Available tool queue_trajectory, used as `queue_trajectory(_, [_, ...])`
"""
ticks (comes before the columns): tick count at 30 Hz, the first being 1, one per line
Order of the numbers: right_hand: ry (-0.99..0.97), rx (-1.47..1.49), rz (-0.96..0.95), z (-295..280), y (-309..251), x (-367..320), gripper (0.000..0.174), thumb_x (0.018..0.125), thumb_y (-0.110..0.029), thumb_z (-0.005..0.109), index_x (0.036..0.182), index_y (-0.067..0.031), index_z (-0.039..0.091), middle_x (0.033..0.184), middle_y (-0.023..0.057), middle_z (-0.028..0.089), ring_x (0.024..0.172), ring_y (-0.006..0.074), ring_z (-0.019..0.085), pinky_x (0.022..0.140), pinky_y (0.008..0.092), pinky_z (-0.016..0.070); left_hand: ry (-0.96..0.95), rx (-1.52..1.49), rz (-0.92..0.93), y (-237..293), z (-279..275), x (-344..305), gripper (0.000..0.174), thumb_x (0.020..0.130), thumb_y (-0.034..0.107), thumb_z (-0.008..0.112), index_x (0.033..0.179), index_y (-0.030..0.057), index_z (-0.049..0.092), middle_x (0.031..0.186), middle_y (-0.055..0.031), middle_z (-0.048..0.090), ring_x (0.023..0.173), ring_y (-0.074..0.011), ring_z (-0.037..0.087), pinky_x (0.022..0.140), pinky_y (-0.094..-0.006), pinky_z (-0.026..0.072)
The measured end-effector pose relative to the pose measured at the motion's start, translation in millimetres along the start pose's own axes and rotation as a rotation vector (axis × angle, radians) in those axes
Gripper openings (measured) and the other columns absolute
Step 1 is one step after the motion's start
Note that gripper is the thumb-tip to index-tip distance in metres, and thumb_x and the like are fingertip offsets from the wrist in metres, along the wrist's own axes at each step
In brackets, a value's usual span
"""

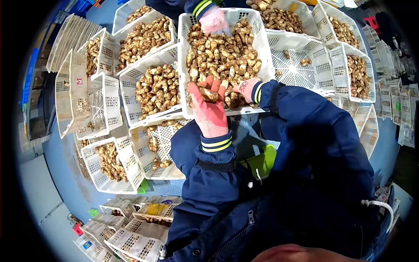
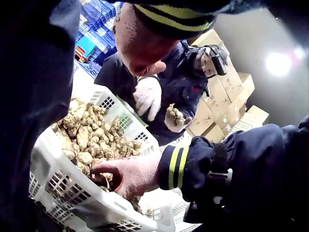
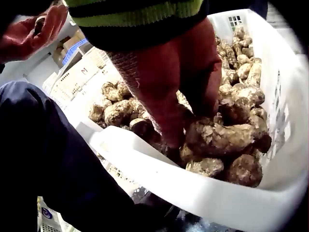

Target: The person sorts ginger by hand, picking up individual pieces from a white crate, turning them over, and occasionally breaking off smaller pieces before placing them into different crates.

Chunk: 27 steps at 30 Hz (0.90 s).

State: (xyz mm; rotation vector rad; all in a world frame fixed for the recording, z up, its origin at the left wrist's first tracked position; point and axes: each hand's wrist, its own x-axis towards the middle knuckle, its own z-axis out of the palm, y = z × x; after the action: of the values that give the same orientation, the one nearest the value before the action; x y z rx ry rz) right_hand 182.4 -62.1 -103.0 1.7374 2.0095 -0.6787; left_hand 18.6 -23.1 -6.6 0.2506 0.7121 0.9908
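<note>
Palm up at the near edge of the central white basket (image 1: 183, 70), my left hand (image 1: 209, 109) holds a knobby brown tuber (image 1: 208, 94) between its thumb and bent fingers. My right hand (image 1: 248, 89) reaches in at the basket's near right corner. In the right wrist view the fingers of my right hand (image 3: 169, 77) point down among the tubers, beside a large one (image 3: 222, 138); their tips are hidden, so a grip cannot be made out. The left wrist view shows my right hand (image 2: 135, 176) with thumb and finger curved over the rim.
Across the basket, another person's gloved hand (image 1: 214, 21) touches the tubers. White baskets of tubers flank it on the left (image 1: 150, 114) and right (image 1: 369, 81); one basket (image 1: 301, 65) at right holds a few pieces. A green container (image 1: 262, 161) stands below, partly behind my sleeves.
</note>
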Motion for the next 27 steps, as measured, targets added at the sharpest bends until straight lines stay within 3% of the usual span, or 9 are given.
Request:
queue_trajectory(9, [0.026,-0.167,0.057,-5.5,-12.8,0.9,0.022,0.083,-0.015,0.042,0.1,-0.0172,0.055,0.094,0.0033,0.062,0.091,0.0217,0.06,0.065,0.0402,0.0486,0.024,0.113,0.092,0.1,4.2,-8.5,0.031,0.084,0.036,0.057,0.094,0.0079,0.048,0.081,-0.0043,0.055,0.067,-0.0131,0.052,0.063,-0.0294,0.0478])
queue_trajectory(13, [0.02,-0.15,0.006,-11.6,-7.4,-6.3,0.028,0.083,-0.014,0.038,0.106,-0.0163,0.054,0.093,0.0033,0.063,0.09,0.0194,0.06,0.068,0.0352,0.048,-0.041,0.014,0.004,1.8,-2.0,-2.9,0.028,0.086,0.034,0.054,0.091,0.007,0.048,0.08,-0.0049,0.053,0.065,-0.0135,0.048,0.059,-0.028,0.0451])
queue_trajectory(15, [0.047,-0.089,-0.037,-11.1,0.2,-3.3,0.038,0.08,-0.019,0.044,0.118,-0.0164,0.05,0.1,0.0091,0.062,0.092,0.0252,0.059,0.077,0.0352,0.0465,-0.098,-0.025,0.004,1.2,-3.2,-2.0,0.03,0.085,0.035,0.054,0.088,0.0061,0.048,0.083,-0.0058,0.054,0.068,-0.0143,0.05,0.062,-0.0282,0.046])
queue_trajectory(18, [0.246,0.508,0.073,-17.9,21.9,-12.5,0.051,0.075,-0.025,0.056,0.123,-0.0115,0.044,0.099,0.0162,0.06,0.091,0.0279,0.059,0.079,0.0338,0.0457,0.015,0.065,0.041,1.3,2.9,-7.1,0.031,0.085,0.034,0.054,0.092,0.0043,0.05,0.091,-0.0081,0.055,0.076,-0.016,0.053,0.069,-0.0292,0.0475])
queue_trajectory(19, [0.427,0.702,0.031,-17.4,26.6,-14.6,0.052,0.078,-0.021,0.055,0.126,-0.0083,0.041,0.095,0.0135,0.061,0.079,0.0227,0.06,0.075,0.0318,0.047,0.012,0.06,0.044,0.8,1.2,-5.8,0.031,0.085,0.034,0.054,0.092,0.0043,0.05,0.091,-0.0081,0.055,0.076,-0.016,0.053,0.069,-0.0292,0.0475])
queue_trajectory(21, [0.321,1.582,-0.167,-29.2,39.1,-29.1,0.049,0.081,-0.015,0.053,0.128,-0.0064,0.039,0.09,0.0035,0.059,0.073,0.0128,0.056,0.073,0.0285,0.0469,-0.085,0.101,0.01,-4.2,-5.7,-0.8,0.032,0.085,0.033,0.055,0.097,0.0037,0.05,0.093,-0.0086,0.055,0.078,-0.017,0.054,0.07,-0.0305,0.0473])
queue_trajectory(23, [0.392,2.059,-0.383,-52.3,25.8,-63.4,0.049,0.083,-0.013,0.054,0.129,-0.0051,0.037,0.087,-0.005,0.051,0.075,0.0067,0.05,0.075,0.0259,0.0455,-0.121,0.166,-0.061,-10.1,-11.7,1.6,0.032,0.085,0.032,0.054,0.101,0.0044,0.052,0.098,-0.0088,0.056,0.085,-0.0183,0.055,0.073,-0.0321,0.047])
queue_trajectory(24, [0.368,2.118,-0.52,-52.0,27.1,-67.1,0.051,0.083,-0.017,0.056,0.129,-0.0064,0.037,0.088,-0.0058,0.049,0.087,0.0074,0.05,0.081,0.026,0.0439,-0.109,0.218,-0.116,-13.4,-9.8,-0.6,0.032,0.086,0.032,0.054,0.102,0.0047,0.052,0.097,-0.0084,0.056,0.085,-0.018,0.056,0.071,-0.0317,0.0475])
queue_trajectory(27, [0.528,2.168,-0.391,-65.4,0.3,-85.9,0.053,0.083,-0.016,0.057,0.129,-0.0052,0.035,0.102,0.0001,0.052,0.098,0.0117,0.051,0.084,0.0273,0.0432,-0.247,0.296,-0.225,-21.4,-11.5,1.8,0.031,0.086,0.03,0.053,0.105,0.0058,0.053,0.093,-0.0081,0.06,0.077,-0.0171,0.059,0.063,-0.0282,0.0497])
